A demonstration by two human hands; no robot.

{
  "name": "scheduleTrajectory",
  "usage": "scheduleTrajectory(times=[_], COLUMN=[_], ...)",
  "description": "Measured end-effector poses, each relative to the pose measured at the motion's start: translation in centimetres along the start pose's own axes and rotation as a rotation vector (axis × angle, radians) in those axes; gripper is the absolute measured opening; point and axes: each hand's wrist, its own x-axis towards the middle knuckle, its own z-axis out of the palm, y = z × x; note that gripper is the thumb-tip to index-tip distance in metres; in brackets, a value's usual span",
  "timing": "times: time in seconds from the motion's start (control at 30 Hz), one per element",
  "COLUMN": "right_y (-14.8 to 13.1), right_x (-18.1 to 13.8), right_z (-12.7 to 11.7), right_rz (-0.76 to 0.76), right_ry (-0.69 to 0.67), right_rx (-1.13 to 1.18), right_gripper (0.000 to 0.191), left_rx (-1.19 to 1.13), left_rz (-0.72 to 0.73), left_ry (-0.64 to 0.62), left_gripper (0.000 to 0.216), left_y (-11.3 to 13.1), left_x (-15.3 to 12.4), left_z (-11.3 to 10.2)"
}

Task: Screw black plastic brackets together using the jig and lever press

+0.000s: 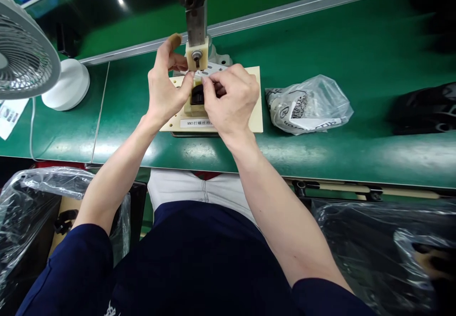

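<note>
My left hand point(167, 81) is at the left of the press head's cream block point(197, 55), its fingers apart and a yellowish cover on one raised fingertip. Its thumb tip reaches just under the block. My right hand point(233, 95) is closed in a pinch at the right of the same spot, with thumb and fingertips close together; what they hold is hidden. Below the fingertips a black part point(197, 95) sits in the cream fixture point(194, 110). The fixture stands on a cream base plate point(254, 111) with a printed label point(195, 123). Behind the block shows a grey slotted metal piece point(213, 69).
On the green bench point(374, 59), a clear plastic bag point(309, 104) of small metal pieces lies to the right. Further right is a black object point(427, 109). A white fan point(24, 54) stands at left. Plastic-lined containers point(64, 183) flank me below the bench edge.
</note>
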Motion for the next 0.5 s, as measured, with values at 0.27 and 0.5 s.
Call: scheduleTrajectory(times=[0.27,0.5], right_y=[0.0,-4.4], right_x=[2.1,16.1], right_z=[-6.8,-14.5], right_rz=[-0.237,-0.377], right_ry=[0.231,0.377], right_rx=[0.02,0.122], right_gripper=[0.016,0.016], left_rx=[-0.026,-0.053], left_rz=[-0.004,-0.069], left_ry=[0.137,0.228], left_gripper=[0.05,0.037], left_y=[0.9,4.3], left_x=[-0.2,-0.3], left_z=[0.6,1.2])
